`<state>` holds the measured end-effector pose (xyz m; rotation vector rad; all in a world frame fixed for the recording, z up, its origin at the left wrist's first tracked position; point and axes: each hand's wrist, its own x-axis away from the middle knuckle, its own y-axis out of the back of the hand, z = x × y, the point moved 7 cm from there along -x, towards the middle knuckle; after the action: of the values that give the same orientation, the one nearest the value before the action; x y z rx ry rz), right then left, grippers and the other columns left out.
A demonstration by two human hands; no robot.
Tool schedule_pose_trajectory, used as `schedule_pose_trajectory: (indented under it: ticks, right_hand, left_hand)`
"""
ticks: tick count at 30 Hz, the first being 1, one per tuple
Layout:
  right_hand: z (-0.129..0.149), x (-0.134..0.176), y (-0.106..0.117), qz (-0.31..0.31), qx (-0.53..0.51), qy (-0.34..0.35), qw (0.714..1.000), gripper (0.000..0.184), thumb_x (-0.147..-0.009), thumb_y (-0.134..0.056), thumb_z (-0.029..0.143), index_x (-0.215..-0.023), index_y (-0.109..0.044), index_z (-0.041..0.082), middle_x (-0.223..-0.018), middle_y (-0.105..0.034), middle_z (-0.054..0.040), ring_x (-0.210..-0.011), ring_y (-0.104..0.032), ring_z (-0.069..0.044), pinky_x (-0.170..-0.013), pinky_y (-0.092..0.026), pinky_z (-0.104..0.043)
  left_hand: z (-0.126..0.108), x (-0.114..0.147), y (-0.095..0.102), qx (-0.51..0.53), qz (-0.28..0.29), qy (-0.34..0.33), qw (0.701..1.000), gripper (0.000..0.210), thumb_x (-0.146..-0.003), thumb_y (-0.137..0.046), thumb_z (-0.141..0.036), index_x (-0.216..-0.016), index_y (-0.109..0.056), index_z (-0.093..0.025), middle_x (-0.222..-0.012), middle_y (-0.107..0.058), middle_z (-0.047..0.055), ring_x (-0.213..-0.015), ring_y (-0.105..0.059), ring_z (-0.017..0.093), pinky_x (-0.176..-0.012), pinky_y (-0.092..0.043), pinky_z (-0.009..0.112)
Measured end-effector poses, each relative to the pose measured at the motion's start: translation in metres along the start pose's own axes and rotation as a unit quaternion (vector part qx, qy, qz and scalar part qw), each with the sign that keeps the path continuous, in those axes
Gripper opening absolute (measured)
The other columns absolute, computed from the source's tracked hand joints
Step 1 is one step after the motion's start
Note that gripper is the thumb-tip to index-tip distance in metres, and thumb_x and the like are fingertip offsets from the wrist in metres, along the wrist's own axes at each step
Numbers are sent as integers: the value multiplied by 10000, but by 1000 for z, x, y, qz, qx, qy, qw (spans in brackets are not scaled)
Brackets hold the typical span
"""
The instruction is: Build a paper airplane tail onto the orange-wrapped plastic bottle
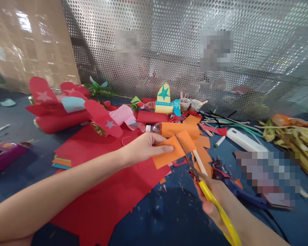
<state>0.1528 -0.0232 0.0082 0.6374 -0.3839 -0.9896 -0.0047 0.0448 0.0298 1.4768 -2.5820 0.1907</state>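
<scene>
My left hand (143, 149) pinches a piece of orange paper (166, 157) between thumb and fingers, above the red sheets. From the right, my right hand (215, 193) grips yellow-handled scissors (207, 193). Their dark blades lie across the orange paper, and I cannot tell how far they are parted. A flat pale stick (200, 162) sticks out beside the blades near my right fingers; whether the hand holds it is unclear. Just behind the paper lies a small bottle wrapped in orange paper (179, 130), with a white cap at its left end.
Red sheets (97, 194) cover the left-centre of the blue table. Red paper-covered bottle planes (61, 119) and a yellow one (164, 106) stand behind. To the right are a blue glue gun (246, 194), a white tool (246, 140) and dried husks (295, 133). Perforated metal (169, 41) rises behind.
</scene>
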Motion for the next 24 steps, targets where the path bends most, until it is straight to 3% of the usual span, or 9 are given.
schedule_pose_trajectory:
  ticks: [6,14,24]
  right_hand:
    - [5,-2,3,28,-8,13,999,688,-693,-237,856,-790,-421,200,-576,-308,76,-486,-251,-92,-440,-209,-251]
    - [3,1,-4,54,-37,5,998,716,-675,-213,878,-832,-422,211,-598,-281,72,-475,-281,-90,-448,-388,-228]
    - [7,1,-5,52,-61,6,997,752,-672,-232,876,-918,-443,197,-611,-284,68,-494,-328,-97,-510,-478,-241]
  left_hand:
    - [0,1,0,11,1,8,1000,92,-776,-672,-224,-759,-730,-154,-722,-720,-1,-642,-648,121,-639,-485,225]
    - [1,-2,1,-81,18,-22,996,139,-777,-655,-250,-807,-734,-140,-782,-720,15,-704,-630,137,-602,-446,204]
    - [2,0,-5,-43,54,-33,997,125,-786,-650,-234,-815,-726,-140,-750,-736,8,-687,-653,123,-609,-469,191]
